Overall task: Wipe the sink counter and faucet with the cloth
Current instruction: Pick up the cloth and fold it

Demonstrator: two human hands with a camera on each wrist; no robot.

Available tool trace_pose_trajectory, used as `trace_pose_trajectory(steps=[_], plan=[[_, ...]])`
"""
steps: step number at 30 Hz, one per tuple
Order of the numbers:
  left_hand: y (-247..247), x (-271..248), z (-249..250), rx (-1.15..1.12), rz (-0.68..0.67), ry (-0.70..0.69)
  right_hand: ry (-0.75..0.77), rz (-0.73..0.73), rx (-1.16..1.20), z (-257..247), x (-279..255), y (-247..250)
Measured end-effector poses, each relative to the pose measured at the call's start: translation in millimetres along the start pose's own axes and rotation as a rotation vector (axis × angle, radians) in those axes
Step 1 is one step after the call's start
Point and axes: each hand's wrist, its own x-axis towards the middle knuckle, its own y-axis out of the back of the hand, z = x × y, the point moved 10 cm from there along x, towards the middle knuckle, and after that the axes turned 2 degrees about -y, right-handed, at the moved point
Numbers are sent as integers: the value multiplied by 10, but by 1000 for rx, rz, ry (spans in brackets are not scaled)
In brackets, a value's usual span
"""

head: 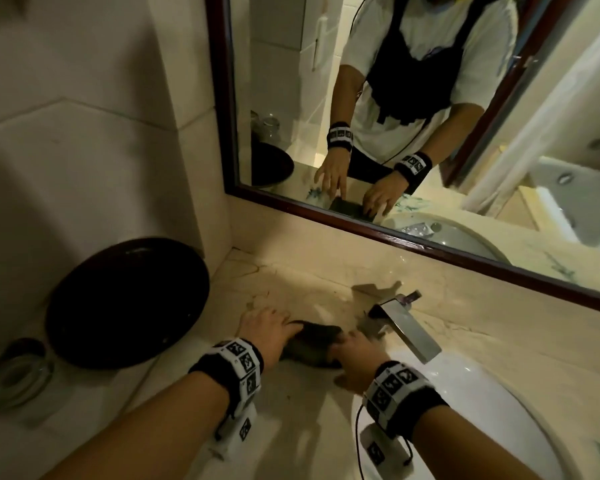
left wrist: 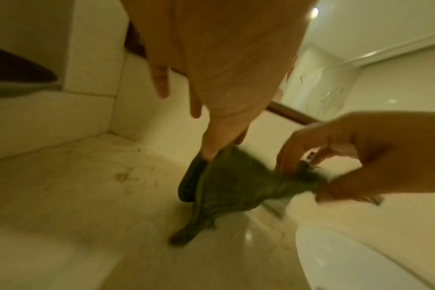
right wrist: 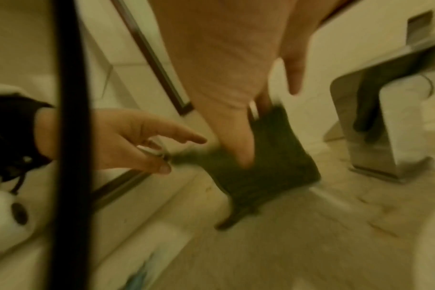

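A dark grey-green cloth [head: 314,342] is stretched between both hands just above the beige stone counter [head: 291,427], left of the faucet. My left hand [head: 290,327] pinches its left corner between thumb and forefinger [left wrist: 211,151], with the other fingers spread straight. My right hand [head: 342,342] pinches the opposite corner, seen in the right wrist view [right wrist: 246,155]. The cloth [left wrist: 236,182] hangs slack, one tip drooping to the counter. The flat chrome faucet [head: 407,329] stands just right of the hands over the white sink basin [head: 465,427]; its base [right wrist: 385,137] is close to the cloth [right wrist: 273,168].
A large black dish [head: 125,303] leans against the tiled wall at the left, with a glass jar [head: 14,375] in front of it. A wood-framed mirror [head: 395,233] runs along the back of the counter. Brownish marks [left wrist: 124,176] spot the counter near the corner.
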Motion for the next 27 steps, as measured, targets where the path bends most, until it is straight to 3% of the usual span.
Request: trace_pose_trajectory(steps=[2,9,15,21,27], plan=[[-366,-16,-91,-24,-87,60,19,-148,1,-53,26,-290],[-534,125,-89,35,-34,153,-27,-36,37,-79,429,-265],[-633,268,196,209,-103,74,-224,-53,-54,20,625,-426],[-621,487,140,183,-27,98,-331,-65,77,35,739,-584],[-809,472,29,113,-56,150,-330,-36,97,53,712,-680]])
